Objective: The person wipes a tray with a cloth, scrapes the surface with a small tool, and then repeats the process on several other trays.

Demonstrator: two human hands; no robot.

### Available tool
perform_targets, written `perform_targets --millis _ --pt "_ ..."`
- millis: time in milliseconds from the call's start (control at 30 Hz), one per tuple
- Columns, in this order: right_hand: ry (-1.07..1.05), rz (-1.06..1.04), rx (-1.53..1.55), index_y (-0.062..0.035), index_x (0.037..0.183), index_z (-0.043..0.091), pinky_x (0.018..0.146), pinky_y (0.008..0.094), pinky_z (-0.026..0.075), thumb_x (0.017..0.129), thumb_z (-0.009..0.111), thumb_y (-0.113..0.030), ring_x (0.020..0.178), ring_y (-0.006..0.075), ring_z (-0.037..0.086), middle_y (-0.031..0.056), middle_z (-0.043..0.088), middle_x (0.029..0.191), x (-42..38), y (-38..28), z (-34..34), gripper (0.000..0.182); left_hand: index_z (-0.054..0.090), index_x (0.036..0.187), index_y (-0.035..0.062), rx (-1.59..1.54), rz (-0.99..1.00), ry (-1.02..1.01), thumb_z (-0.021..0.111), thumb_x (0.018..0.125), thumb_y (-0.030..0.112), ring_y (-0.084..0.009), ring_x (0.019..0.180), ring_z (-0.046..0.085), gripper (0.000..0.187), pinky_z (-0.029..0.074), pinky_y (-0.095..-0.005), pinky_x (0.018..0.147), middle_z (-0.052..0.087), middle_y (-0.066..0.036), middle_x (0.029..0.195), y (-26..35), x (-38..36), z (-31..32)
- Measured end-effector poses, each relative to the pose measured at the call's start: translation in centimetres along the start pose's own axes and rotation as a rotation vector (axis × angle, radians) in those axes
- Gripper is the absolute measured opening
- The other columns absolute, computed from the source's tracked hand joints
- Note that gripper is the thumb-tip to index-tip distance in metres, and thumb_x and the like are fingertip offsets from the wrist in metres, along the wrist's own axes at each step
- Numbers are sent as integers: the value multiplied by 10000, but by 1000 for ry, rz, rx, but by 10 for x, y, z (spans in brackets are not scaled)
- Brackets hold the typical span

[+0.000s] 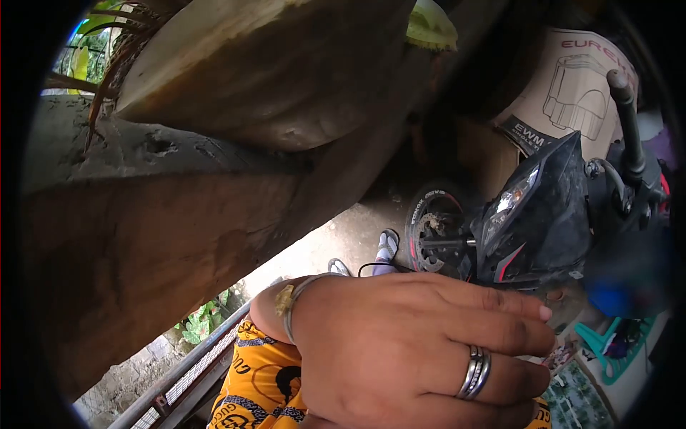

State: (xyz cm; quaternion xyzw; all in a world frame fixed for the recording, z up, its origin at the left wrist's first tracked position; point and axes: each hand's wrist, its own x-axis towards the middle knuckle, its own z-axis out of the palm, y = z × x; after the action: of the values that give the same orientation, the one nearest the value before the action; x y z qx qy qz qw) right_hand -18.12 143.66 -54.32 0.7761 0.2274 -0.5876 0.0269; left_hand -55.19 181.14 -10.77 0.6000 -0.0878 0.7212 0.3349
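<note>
Close to the camera, my left hand (400,350) spans the lower middle, its back toward me and its fingers stretched to the right, a little apart. Two silver rings (474,372) circle one finger, and a bangle (289,314) with a yellowish piece sits at the wrist. Nothing shows in the fingers; the palm side and most of the thumb are hidden. Behind and below the hand is orange printed cloth (250,368). Just past the fingertips lies a green patterned sheet or packet (582,393). My right hand is out of view.
A black motorcycle (536,207) stands at right, before a printed cardboard box (572,93). Two feet in sandals (387,245) show on the ground. A thick ledge (164,243) bears a large pale rounded object (271,71). A metal railing (186,372) runs at lower left; a teal plastic item (614,347) lies right.
</note>
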Motion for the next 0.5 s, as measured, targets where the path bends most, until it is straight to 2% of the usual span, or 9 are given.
perform_targets --millis 33,67,133,167,233,267,333,433,500 --pt "0 8 4 -59 851 671 577 323 484 735 608 -116 612 210 592 91 630 739 -1 0 1 144 630 874 -119 -22 -76 -68 193 841 617 -405 853 582 856 491 -474 782 583 -267 897 3 1 -6" --pt "-4 13 10 -59 852 671 575 322 483 735 608 -116 609 208 591 90 629 738 -3 0 1 145 615 910 -109 -70 -236 -198 284 849 479 -407 926 562 678 471 -483 832 564 -267 969 18 10 -24" --pt "-10 29 22 -58 854 671 571 320 482 735 609 -117 604 204 589 88 628 735 -6 0 3 147 600 942 -100 -114 -397 -324 346 872 382 -406 996 545 549 450 -492 882 549 -265 1031 25 14 -35" --pt "-13 37 24 -58 855 671 570 319 481 735 609 -117 602 202 588 88 627 734 -8 1 2 148 598 940 -102 -108 -400 -320 316 888 421 -404 993 546 596 451 -491 881 553 -262 1019 24 13 -34" --pt "-15 49 36 -57 856 671 566 316 480 734 609 -118 597 199 586 86 626 731 -11 3 4 150 612 908 -113 -73 -276 -205 229 870 570 -401 923 566 784 471 -484 831 572 -263 955 15 8 -25" --pt "-19 56 44 -57 857 671 564 315 479 734 610 -118 595 197 585 85 625 730 -13 3 6 151 627 880 -123 -45 -152 -90 172 836 679 -401 856 583 924 491 -476 783 587 -266 903 2 1 -9" --pt "-24 61 54 -56 859 671 560 313 478 734 610 -119 590 193 583 84 624 727 -15 6 7 152 645 860 -131 -17 -23 15 118 794 797 -400 798 601 1068 510 -474 741 605 -269 855 -7 -5 1" --pt "-25 62 66 -55 861 671 555 310 476 734 611 -120 582 188 580 82 622 723 -20 13 10 155 641 886 -120 -14 -80 -80 122 795 787 -398 839 595 1049 499 -484 770 604 -262 881 -9 -3 -1" --pt "-26 61 78 -55 863 671 551 308 474 734 611 -121 578 184 578 80 621 720 -25 19 12 157 625 903 -110 -18 -201 -247 117 828 734 -395 885 581 989 483 -482 804 593 -253 916 3 13 -21"
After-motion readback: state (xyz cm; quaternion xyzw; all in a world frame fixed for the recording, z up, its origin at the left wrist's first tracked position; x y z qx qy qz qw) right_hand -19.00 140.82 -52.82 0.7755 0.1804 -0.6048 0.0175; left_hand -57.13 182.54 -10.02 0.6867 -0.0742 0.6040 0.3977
